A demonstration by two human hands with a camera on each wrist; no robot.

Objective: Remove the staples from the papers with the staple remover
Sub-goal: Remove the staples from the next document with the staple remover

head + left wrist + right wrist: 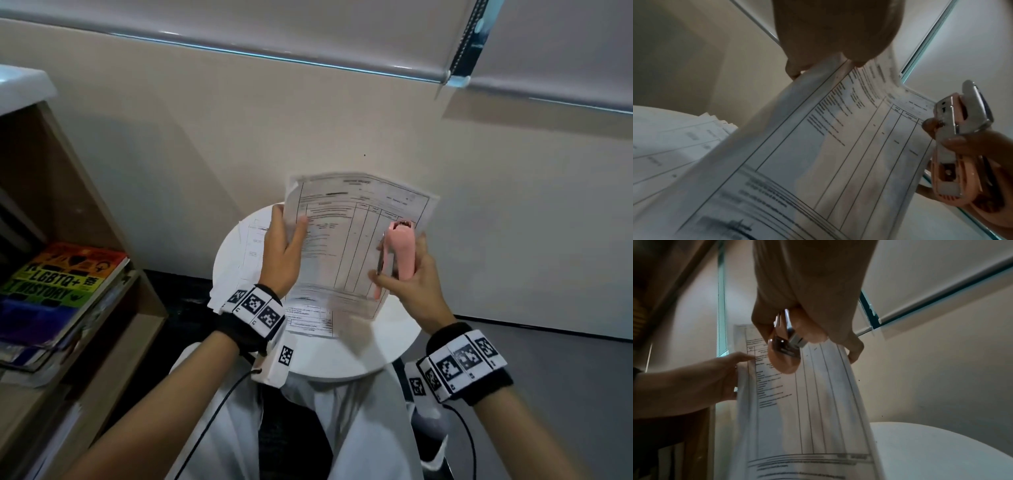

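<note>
Head view, centre of the frame: the left hand [284, 253] grips the left edge of a sheaf of printed papers [352, 246], thumb on the front sheet and fingers behind, holding it lifted and tilted above a round white table [387, 346]. The right hand [407, 274] meets the right edge of the same sheaf and is clenched around a pink staple remover [397, 253], which stands upright with its metal mouth pointing to the upper part of the frame, in front of the right margin of the top sheet. In the left wrist view the staple remover [953, 146] appears at the right edge, held between thumb and fingers just beside the ruled columns of the papers [818, 154]. In the right wrist view the sheaf [807, 402] runs down the middle, one fingertip [854, 353] of the right hand curling behind its right edge. More papers [250, 260] lie flat on the table under the lifted sheaf. At the left of the head view a wooden shelf [102, 219] holds a rainbow-coloured book [65, 277] on a stack of others
</note>
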